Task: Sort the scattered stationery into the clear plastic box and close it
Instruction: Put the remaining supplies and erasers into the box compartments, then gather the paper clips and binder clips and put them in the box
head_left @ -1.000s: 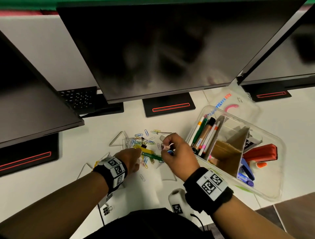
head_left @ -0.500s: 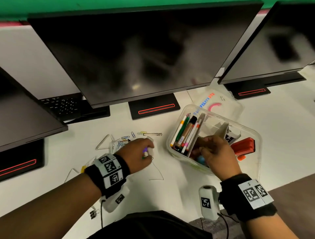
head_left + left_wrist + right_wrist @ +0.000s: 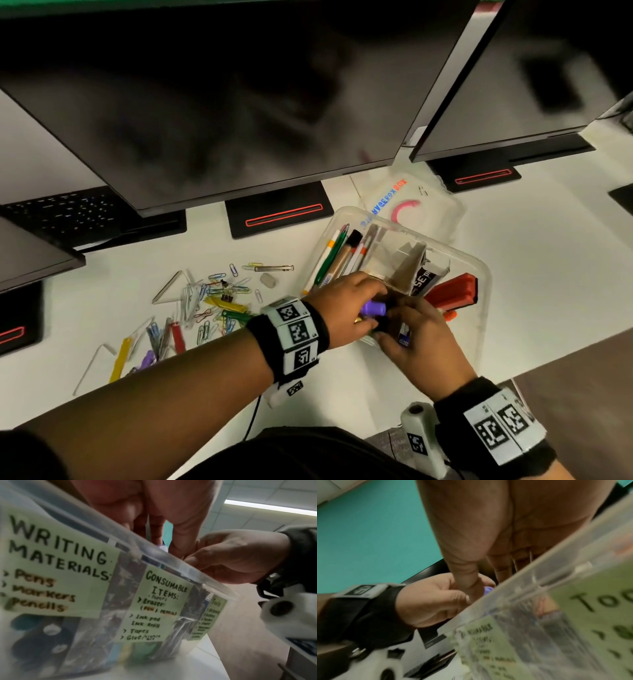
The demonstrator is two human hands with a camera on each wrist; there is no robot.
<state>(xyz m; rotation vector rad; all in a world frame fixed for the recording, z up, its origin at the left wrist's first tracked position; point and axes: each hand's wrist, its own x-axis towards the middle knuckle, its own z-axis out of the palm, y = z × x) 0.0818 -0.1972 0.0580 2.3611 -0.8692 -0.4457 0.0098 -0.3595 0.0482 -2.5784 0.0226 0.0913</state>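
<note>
The clear plastic box (image 3: 479, 274) stands open on the white desk, its lid (image 3: 411, 202) lying behind it. Pens (image 3: 335, 257) fill its left compartment and a red stapler (image 3: 452, 291) lies at its right. My left hand (image 3: 370, 305) reaches over the box's near rim and grips a small purple item (image 3: 373, 307), also seen as a purple item (image 3: 488, 589) in the right wrist view. My right hand (image 3: 390, 325) is beside it with its fingers down inside the box; what they hold is hidden. Paper labels cover the box's front wall (image 3: 171, 557).
Coloured paper clips (image 3: 219, 294), binder clips and clear strips lie scattered on the desk left of the box. Dark monitors on black stands (image 3: 277, 216) line the back, with a keyboard (image 3: 68, 212) at far left. The desk edge runs close at lower right.
My left hand has left the clip pile and moved right to the box with the purple item. My right hand stayed in the box and now meets the left one.
</note>
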